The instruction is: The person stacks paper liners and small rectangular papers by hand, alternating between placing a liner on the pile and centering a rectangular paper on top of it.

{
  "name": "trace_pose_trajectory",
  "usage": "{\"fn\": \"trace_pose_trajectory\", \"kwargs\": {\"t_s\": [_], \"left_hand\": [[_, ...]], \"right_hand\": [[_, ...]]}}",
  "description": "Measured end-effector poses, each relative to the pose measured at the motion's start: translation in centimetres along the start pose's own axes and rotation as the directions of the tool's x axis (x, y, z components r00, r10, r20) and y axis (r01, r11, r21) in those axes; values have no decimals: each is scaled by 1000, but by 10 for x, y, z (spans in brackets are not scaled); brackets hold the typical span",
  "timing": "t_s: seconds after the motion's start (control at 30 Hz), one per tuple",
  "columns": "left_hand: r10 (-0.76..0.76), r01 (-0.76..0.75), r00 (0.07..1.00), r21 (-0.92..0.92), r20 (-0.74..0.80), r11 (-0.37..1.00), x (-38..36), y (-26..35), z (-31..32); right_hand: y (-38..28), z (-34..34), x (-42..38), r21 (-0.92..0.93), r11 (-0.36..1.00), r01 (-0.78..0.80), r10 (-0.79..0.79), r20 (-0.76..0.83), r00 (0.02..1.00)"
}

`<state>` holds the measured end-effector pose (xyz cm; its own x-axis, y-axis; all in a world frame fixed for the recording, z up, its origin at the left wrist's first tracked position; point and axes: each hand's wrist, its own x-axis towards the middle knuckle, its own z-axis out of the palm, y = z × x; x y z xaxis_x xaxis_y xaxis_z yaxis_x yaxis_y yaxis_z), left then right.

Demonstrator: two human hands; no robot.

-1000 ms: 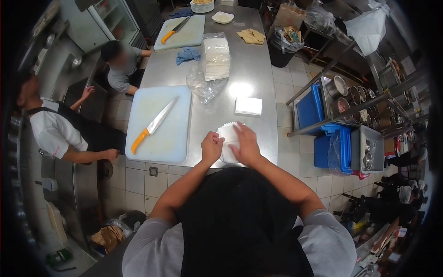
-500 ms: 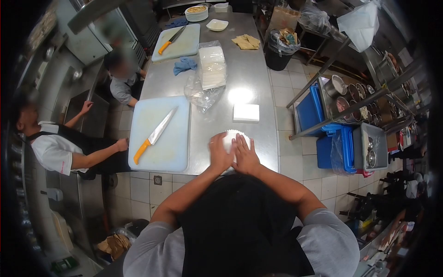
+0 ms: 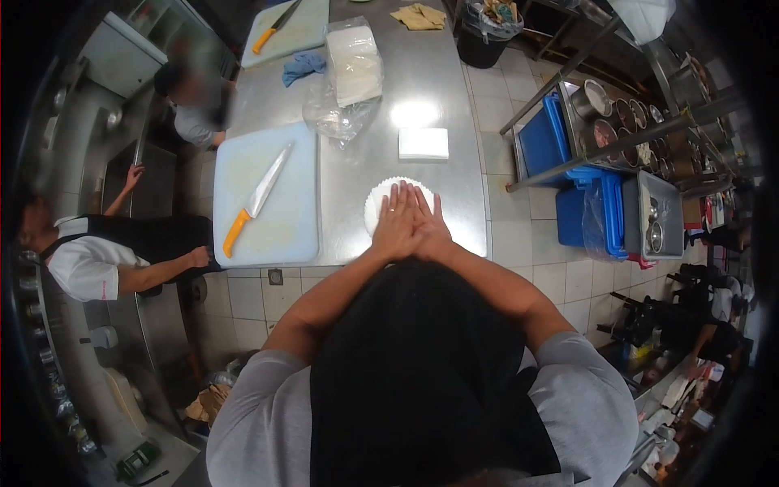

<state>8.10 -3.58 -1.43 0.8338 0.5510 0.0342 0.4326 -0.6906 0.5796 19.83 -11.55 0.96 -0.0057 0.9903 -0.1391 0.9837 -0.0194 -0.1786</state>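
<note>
Near the table's front edge lies a round white paper liner [image 3: 376, 197] with a fluted rim. My left hand [image 3: 395, 226] rests flat on it, fingers stretched forward and a ring on one of them. Beside it my right hand [image 3: 428, 227] also presses down with straight fingers, its thumb side angled out to the right. The two hands overlap at the fingers and cover the liner's middle and right part. Just beyond them sits a squared stack of white paper napkins [image 3: 423, 144].
On the left, a white cutting board [image 3: 296, 219] carries a yellow-handled knife [image 3: 258, 195]. Farther up are a plastic bag of white napkins [image 3: 357, 73], a blue cloth [image 3: 303, 68] and a tan cloth [image 3: 419, 16]. Two people stand along the left side. Blue bins [image 3: 586, 213] and a metal rack stand right.
My hands have drawn together, fingers now overlapping and pointing forward, and more of the liner's left side shows. The whole view has shifted, so the table's things appear higher up.
</note>
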Motion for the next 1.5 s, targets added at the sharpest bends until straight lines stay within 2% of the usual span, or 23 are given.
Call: {"fn": "trace_pose_trajectory", "kwargs": {"t_s": [0.13,0.2,0.23,0.27,0.33,0.47,0.53,0.57,0.6,0.73,0.8,0.83,0.87,0.9,0.93,1.0,1.23,1.33,1.37,1.4,1.43,1.47,1.5], "left_hand": [[-83,85,996,80,-27,993,-20,-13,-4],[-189,187,982,165,-6,968,-28,-19,-4],[-173,182,983,193,-66,964,-31,-24,0],[-159,180,982,239,-105,954,-34,-30,6],[-176,189,982,298,-71,936,-36,-28,0],[-216,213,976,321,-24,923,-35,-22,-7],[-220,208,976,364,-10,908,-33,-21,-10],[-187,192,981,341,-49,920,-34,-26,-7],[-180,187,982,340,-52,922,-34,-26,-9],[-193,181,981,347,1,921,-33,-32,-21],[-151,139,989,343,9,929,-36,-37,-26],[-150,138,989,344,8,929,-38,-40,-31],[-32,51,997,273,-75,961,-38,-45,-38],[80,-44,983,211,-165,977,-37,-46,-44],[81,-44,982,214,-169,976,-36,-45,-49],[111,-93,982,119,-153,989,-29,-46,-59],[133,-108,968,125,-213,986,-17,-42,-70],[121,-94,968,126,-221,988,-17,-36,-77],[177,-148,925,112,-335,983,-14,-40,-74],[190,-158,924,120,-332,980,-13,-39,-76],[129,-108,910,75,-394,991,-10,-37,-80],[65,-60,890,24,-452,998,-5,-35,-83],[5,15,885,38,-466,999,3,-31,-90]], "right_hand": [[1,7,3,42,998,-41,41,-3,999],[3,7,5,10,999,-48,48,10,999],[3,9,2,-23,998,-58,59,24,998],[5,18,1,-72,995,-63,58,-63,996],[3,-11,-11,92,987,-132,129,34,991],[9,-22,-24,20,980,-198,198,17,980],[17,-23,-18,62,984,168,-163,-83,983],[18,-19,-15,14,962,273,-273,-50,961],[21,-16,-16,8,963,270,-269,-54,962],[35,-17,-21,54,989,136,-131,-89,987],[36,-25,-29,64,991,-119,127,-156,979],[39,-32,-31,116,991,-71,101,-277,956],[41,-39,-28,114,991,-70,99,-279,955],[41,-52,-23,259,963,-80,120,-142,983],[41,-59,-19,395,912,-107,117,-1,993],[42,-37,-7,360,930,-72,115,-99,988],[37,-33,9,422,903,-74,186,-231,955],[36,-41,15,528,831,-178,299,-153,942],[39,-36,20,711,687,-151,348,-139,927],[41,-29,25,857,504,-111,391,-112,913],[42,-20,33,920,389,51,410,-223,885],[48,-13,36,920,388,59,416,-232,879],[50,-20,37,949,314,16,429,-157,890]]}}
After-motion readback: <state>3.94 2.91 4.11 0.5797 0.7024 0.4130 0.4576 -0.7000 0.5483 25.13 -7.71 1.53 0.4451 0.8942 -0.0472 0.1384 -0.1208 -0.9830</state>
